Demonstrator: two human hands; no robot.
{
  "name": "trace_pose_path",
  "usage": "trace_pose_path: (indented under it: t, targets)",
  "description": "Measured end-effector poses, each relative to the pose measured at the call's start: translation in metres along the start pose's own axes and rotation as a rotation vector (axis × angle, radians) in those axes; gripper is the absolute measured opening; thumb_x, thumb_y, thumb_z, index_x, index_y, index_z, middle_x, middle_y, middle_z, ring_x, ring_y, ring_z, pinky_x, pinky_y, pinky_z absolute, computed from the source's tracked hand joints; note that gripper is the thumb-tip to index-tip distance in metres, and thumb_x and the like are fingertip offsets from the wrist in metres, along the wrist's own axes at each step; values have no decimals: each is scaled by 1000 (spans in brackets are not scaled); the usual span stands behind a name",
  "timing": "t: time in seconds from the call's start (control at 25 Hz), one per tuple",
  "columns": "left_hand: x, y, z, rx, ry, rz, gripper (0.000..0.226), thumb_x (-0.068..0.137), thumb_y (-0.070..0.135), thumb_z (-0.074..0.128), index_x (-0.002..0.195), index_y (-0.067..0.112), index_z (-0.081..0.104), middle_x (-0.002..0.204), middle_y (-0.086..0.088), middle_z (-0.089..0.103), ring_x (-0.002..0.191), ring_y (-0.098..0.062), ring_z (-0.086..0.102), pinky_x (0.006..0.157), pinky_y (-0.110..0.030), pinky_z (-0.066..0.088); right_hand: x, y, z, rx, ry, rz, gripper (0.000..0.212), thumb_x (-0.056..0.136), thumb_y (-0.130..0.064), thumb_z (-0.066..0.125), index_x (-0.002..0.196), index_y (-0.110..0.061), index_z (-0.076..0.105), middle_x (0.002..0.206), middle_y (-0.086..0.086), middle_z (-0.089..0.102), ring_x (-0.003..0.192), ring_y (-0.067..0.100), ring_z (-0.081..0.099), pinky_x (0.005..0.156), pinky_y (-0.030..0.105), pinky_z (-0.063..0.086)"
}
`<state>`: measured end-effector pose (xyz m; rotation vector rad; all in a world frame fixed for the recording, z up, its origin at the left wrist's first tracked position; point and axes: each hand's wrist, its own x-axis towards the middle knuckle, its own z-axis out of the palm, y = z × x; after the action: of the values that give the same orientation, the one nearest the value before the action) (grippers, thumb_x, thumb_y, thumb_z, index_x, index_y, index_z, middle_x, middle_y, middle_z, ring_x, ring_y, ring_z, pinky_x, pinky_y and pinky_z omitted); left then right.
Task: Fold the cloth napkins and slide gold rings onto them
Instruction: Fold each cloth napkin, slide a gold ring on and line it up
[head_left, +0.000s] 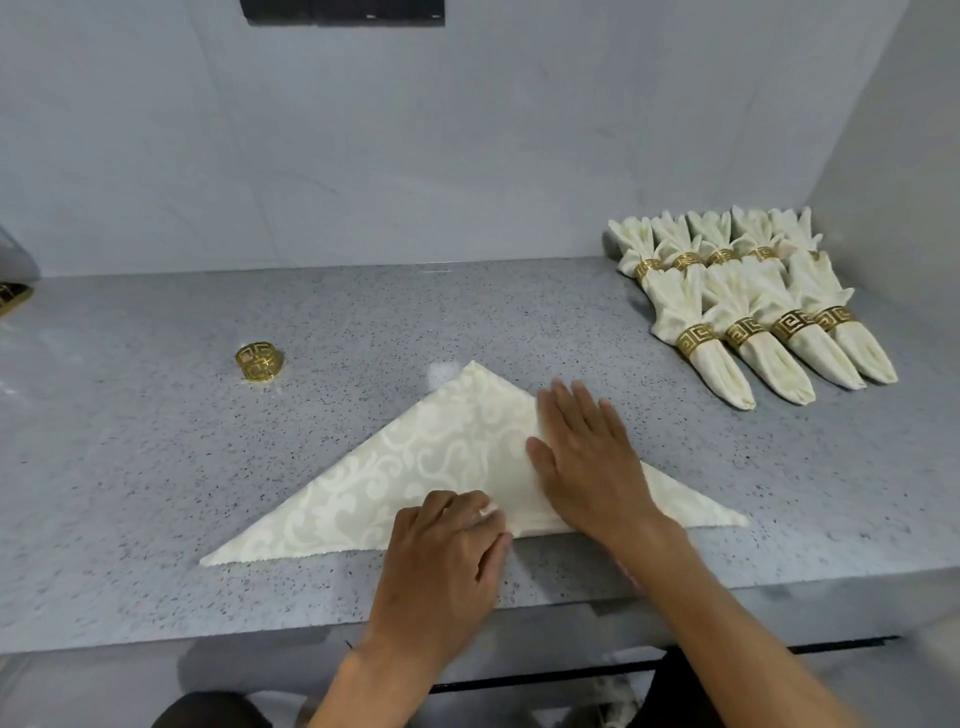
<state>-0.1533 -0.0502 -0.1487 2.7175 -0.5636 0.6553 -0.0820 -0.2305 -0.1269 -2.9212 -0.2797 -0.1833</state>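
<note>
Cream napkin (415, 467), partly hidden beneath flat right hand (587, 462) and left hand (447, 551) pinching its hem, lies on speckled grey counter (156, 467).

A cream damask napkin (415, 467) lies folded into a wide triangle on the speckled grey countertop (156, 467), its apex pointing toward the back wall and its long edge toward the person. The right hand (587, 457) lies flat on the napkin just right of its middle, fingers straight and spread. The left hand (447, 551) rests at the middle of the napkin's long edge, fingers curled and pinching the cloth there. A loose gold ring (260, 361) with a key pattern stands left of the napkin's apex, well apart from it. Right of the napkin, near the back corner, finished ringed napkins (748, 306) lie in two overlapping rows.
</note>
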Motion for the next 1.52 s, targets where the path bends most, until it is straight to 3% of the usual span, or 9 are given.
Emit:
trace_pose_path:
  t: [0.12, 0.28, 0.36, 0.44, 0.64, 0.88, 1.12, 1.36, 1.52]
  targets:
    - [3, 10, 3, 31, 11, -43, 33, 90, 34, 44, 85, 21, 74, 99, 8, 69, 90, -19, 62, 70, -37, 52, -49, 42, -15, 58, 27, 44, 58, 103, -43, 13, 154, -17, 25, 161, -2, 22, 150, 19, 17, 120, 30, 5]
    - [11, 43, 4, 23, -129, -83, 14, 76, 30, 62, 79, 20, 71, 91, 5, 67, 83, -20, 61, 65, -37, 51, -66, 43, -14, 109, 208, -172, 41, 98, -24, 35, 125, -15, 64, 137, 1, 58, 134, 20, 46, 113, 41, 35]
    - [15, 57, -1, -8, -257, -105, 25, 59, 25, 75, 83, 18, 72, 87, 4, 65, 79, -21, 61, 63, -35, 53, -62, 14, -13, 416, 184, -212, 35, 99, -22, 37, 122, -26, 64, 126, -16, 63, 119, -1, 52, 102, 27, 39]
    - [15, 62, -7, -184, -256, -160, 30, 70, 23, 65, 99, 16, 70, 97, 4, 65, 87, -18, 62, 74, -33, 55, -60, -3, -8, 588, 111, -162, 33, 101, -32, 34, 116, -34, 64, 110, -25, 65, 105, -2, 55, 94, 22, 39]
    - [19, 16, -51, -600, -30, -194, 24, 89, 21, 52, 98, 24, 74, 107, 20, 68, 103, 4, 60, 92, -12, 44, -54, -4, 7, 415, 187, -165, 34, 96, -49, 42, 80, -29, 64, 83, -16, 58, 75, 10, 52, 71, 35, 42]
    - [40, -106, -59, -433, -547, -44, 34, 90, 10, 63, 102, 42, 71, 109, 19, 64, 107, -5, 56, 92, -36, 49, -67, 3, 13, 278, 228, -195, 15, 90, -36, 52, 87, -27, 63, 93, -19, 57, 84, 8, 51, 74, 29, 43]
    - [44, -123, -62, -524, -812, 10, 46, 80, 10, 71, 111, 43, 68, 136, 33, 48, 133, 0, 35, 112, -33, 34, -74, 11, 12, 150, 307, -300, 17, 94, -28, 55, 83, -22, 67, 88, -9, 53, 79, 14, 44, 70, 29, 40]
    - [36, -111, -52, -724, -565, -115, 24, 84, 26, 72, 97, 46, 75, 112, 20, 70, 108, -6, 61, 94, -26, 49, -74, 17, 2, 274, 185, -307, 14, 92, -32, 53, 86, -30, 65, 85, -21, 56, 77, 4, 48, 71, 28, 44]
    - [47, -90, -41, -802, -391, -449, 27, 92, 34, 64, 80, 13, 75, 75, -10, 70, 67, -20, 61, 70, -31, 48, -74, 12, -12, 507, 53, -153, 41, 90, -63, 43, 61, -36, 55, 73, -17, 57, 80, 7, 50, 74, 19, 36]
